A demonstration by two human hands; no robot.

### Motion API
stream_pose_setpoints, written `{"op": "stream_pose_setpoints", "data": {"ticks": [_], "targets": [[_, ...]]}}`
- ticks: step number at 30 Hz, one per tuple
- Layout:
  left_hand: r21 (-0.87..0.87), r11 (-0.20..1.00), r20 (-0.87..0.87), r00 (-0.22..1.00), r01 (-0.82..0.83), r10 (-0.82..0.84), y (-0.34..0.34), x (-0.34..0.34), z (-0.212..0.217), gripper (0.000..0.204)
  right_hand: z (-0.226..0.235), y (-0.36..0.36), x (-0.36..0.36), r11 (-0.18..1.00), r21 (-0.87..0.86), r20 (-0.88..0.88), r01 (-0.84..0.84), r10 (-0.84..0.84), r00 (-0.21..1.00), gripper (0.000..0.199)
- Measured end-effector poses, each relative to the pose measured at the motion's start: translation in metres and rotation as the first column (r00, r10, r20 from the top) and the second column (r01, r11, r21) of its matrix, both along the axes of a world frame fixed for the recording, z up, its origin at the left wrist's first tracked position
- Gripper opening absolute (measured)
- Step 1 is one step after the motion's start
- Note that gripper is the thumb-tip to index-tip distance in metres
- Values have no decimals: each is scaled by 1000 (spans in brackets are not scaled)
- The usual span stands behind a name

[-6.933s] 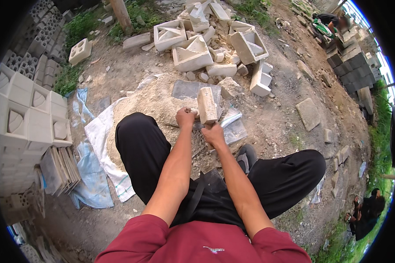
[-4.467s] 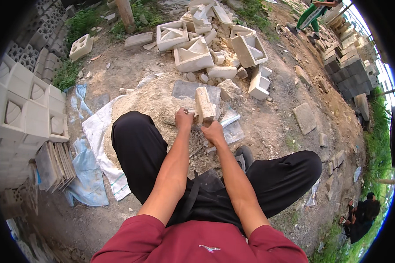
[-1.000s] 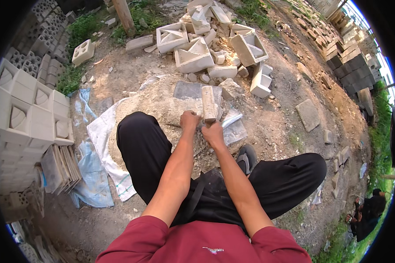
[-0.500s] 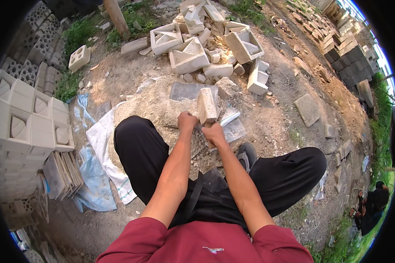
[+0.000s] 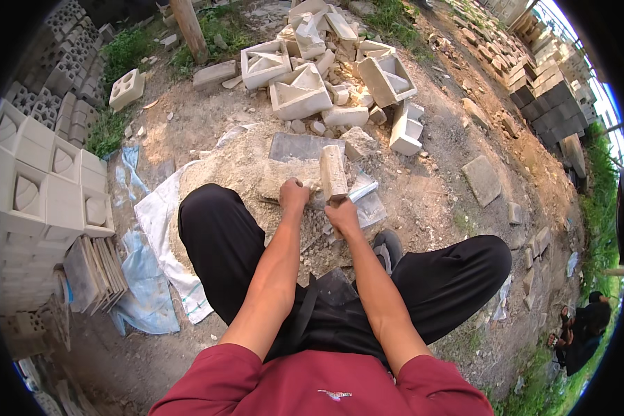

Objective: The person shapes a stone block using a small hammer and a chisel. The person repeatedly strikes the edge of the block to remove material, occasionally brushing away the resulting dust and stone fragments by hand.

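I sit on the ground with my legs in black trousers spread around a heap of grey rubble (image 5: 243, 173). My right hand (image 5: 341, 215) grips the lower end of a pale flat concrete slab piece (image 5: 333, 172), held upright on its edge over the heap. My left hand (image 5: 293, 195) is closed beside it, touching the rubble and the slab's base; whether it holds anything I cannot make out. A dark flat slab (image 5: 305, 145) lies just beyond the upright piece.
Broken hollow concrete blocks (image 5: 298, 90) are piled ahead. Stacked decorative blocks (image 5: 35, 173) stand at the left, thin tiles (image 5: 97, 270) and a white and blue sack (image 5: 145, 277) beside them. A wooden post (image 5: 187, 28) stands at the top. A person (image 5: 586, 326) crouches at lower right.
The slab piece stays upright in my right hand with small shifts and turns. My left hand stays at its base. The view has wobbled slightly.
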State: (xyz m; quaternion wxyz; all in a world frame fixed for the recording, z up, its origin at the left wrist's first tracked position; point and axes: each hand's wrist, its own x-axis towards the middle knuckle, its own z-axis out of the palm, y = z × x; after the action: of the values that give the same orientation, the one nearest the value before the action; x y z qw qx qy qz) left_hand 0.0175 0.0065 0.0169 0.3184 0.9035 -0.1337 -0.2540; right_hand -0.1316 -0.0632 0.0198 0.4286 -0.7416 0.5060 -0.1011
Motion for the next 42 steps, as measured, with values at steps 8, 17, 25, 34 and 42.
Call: {"op": "stream_pose_setpoints", "data": {"ticks": [8, 17, 25, 34, 42], "targets": [[-17, 999, 14, 999, -44, 44, 7, 3, -10, 17, 30, 23, 32, 997, 16, 241, 71, -73, 968, 49], [-23, 998, -78, 995, -63, 61, 8, 5, -1, 16, 27, 0, 26, 974, 139, -177, -178, 201, 963, 53], [-33, 999, -24, 999, -38, 37, 1, 4, -4, 20, 14, 15, 22, 999, -42, 153, -12, 18, 988, 47], [-53, 998, 29, 999, -41, 43, 4, 3, -7, 19, 39, 7, 30, 1000, -7, 187, 12, -11, 982, 49], [-60, 997, -44, 998, -37, 34, 3, 8, -8, 19, 18, 16, 20, 995, 68, -57, -79, 83, 995, 52]]}}
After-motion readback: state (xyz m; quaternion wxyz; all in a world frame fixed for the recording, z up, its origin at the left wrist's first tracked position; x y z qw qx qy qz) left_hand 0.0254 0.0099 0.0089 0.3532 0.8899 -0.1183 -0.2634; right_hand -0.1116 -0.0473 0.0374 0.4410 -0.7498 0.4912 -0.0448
